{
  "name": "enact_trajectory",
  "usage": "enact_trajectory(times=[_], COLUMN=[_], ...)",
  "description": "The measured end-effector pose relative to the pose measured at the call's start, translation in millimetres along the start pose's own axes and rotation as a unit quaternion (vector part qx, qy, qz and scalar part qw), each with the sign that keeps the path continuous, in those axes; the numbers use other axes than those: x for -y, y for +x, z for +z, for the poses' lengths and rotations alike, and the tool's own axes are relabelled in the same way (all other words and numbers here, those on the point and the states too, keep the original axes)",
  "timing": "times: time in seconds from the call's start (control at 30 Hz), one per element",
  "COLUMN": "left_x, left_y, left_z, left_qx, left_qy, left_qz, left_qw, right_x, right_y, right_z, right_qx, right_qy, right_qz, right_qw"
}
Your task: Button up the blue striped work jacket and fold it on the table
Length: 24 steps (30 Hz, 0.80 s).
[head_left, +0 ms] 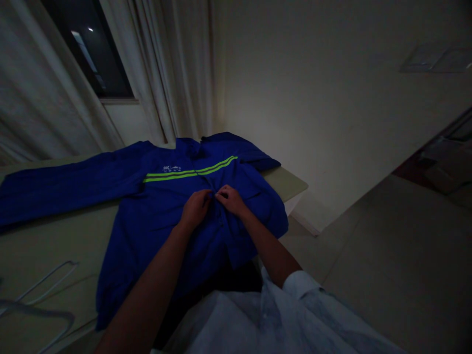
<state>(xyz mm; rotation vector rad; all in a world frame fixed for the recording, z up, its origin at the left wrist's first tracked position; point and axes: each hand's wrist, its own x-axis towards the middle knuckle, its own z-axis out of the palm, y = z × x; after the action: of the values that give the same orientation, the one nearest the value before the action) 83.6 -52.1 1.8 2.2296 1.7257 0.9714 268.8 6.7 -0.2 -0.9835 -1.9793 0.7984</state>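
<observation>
A blue jacket [155, 216] with two bright green chest stripes lies spread front-up on a pale table [44, 246]. One sleeve stretches out to the left. Both hands meet at the jacket's centre front, just below the stripes. My left hand [195, 207] has its fingers curled and pinched on the front edge of the fabric. My right hand [230, 199] pinches the opposite edge, its fingertips touching those of the left. What sits between the fingertips is too small and dark to make out.
A white wire hanger [37, 290] lies on the table at the near left. Curtains [158, 73] and a dark window [92, 49] stand behind the table. The table's right corner [298, 186] borders open floor [387, 255] to the right.
</observation>
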Motion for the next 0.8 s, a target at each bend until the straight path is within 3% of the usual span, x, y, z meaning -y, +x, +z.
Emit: enact_trajectory(times=[0.3,0.6,0.8], left_x=[-8,-10,-11], left_y=[-2,-1,-1], left_z=[1.0,-1.8,-4.3], left_qx=[0.001,-0.010,-0.008], left_qy=[0.056,0.068,0.056], left_qz=[0.017,-0.005,-0.007], left_qw=[0.998,0.998,0.998], right_x=[-1,-4,-6], right_y=[-1,-1,-2], right_z=[5,6,6], right_qx=[-0.009,-0.022,0.005], right_qy=[-0.058,-0.023,-0.005], right_qz=[-0.029,-0.027,-0.023], right_qw=[0.998,0.999,1.000])
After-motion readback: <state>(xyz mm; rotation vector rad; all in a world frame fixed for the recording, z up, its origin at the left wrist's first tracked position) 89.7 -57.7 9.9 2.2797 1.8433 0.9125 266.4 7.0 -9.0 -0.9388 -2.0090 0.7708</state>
